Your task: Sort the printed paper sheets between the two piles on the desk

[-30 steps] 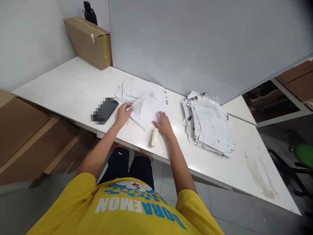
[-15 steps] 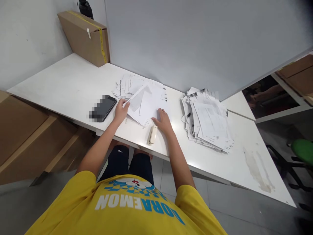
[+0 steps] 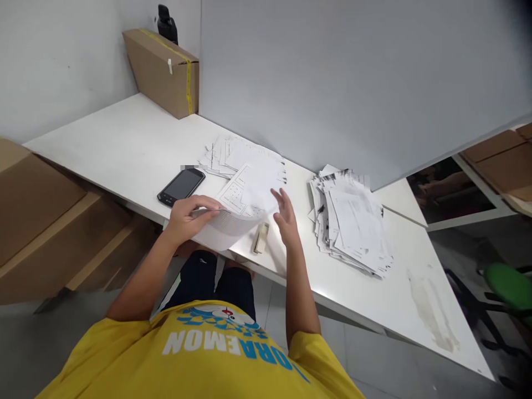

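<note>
My left hand [image 3: 189, 220] pinches the left end of a printed paper sheet [image 3: 233, 227], which bends above the table's front edge. My right hand [image 3: 286, 216] is raised beside the sheet's right end, fingers apart, holding nothing. Under and behind the sheet lie a printed page [image 3: 231, 194] with boxes and a loose pile of papers [image 3: 236, 152]. A cream stapler [image 3: 261, 239] rests on the table between my hands, close to the front edge. Left of the pile lies a black phone [image 3: 182, 185].
A thick stack of papers [image 3: 355, 221] stands on the right of the white table [image 3: 100, 144]. A taped cardboard box [image 3: 164, 77] and a black bottle [image 3: 167, 25] are at the back left. A grey partition [image 3: 332, 83] borders the back. More cartons [image 3: 37, 221] sit below left.
My left hand has brought the sheet toward me, off the pile and over the front edge. My right hand has lifted from the papers and spread its fingers. The view has shifted slightly.
</note>
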Available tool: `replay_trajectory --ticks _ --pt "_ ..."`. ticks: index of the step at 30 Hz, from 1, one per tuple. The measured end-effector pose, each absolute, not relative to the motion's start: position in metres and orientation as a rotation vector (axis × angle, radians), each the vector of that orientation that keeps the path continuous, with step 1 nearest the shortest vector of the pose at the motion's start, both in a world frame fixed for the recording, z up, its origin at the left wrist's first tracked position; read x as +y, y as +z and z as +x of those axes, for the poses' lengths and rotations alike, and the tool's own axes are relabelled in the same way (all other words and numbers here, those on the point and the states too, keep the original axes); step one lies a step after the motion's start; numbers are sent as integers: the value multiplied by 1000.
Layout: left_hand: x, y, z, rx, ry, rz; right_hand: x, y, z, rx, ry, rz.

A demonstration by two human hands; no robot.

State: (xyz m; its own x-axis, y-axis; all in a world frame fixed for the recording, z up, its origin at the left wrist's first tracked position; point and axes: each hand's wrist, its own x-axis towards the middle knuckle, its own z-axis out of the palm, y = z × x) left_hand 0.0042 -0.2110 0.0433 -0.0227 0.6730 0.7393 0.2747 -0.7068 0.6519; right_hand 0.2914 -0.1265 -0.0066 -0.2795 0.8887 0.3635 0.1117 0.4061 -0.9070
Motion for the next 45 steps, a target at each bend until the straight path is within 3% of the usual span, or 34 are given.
replay_trajectory --ticks 4,12,16,21,25,45 --pt "-225 36 -4 1030 1894 1944 -159 5 282 -1603 1215 -827" --pt "-237 8 -10 1154 2213 1680 -220 12 267 -1463 1264 -983" --pt "-211 0 -33 1338 1923 1620 -232 15 263 -1432 993 -1101" --pt "-144 -3 -72 2104 1098 1764 -240 11 290 -1213 706 -1127" --pt "-106 -17 -77 2240 712 1771 -249 2 314 -876 530 -1228" --pt "-83 -17 -103 2182 845 1624 -295 -13 367 -677 511 -1249"
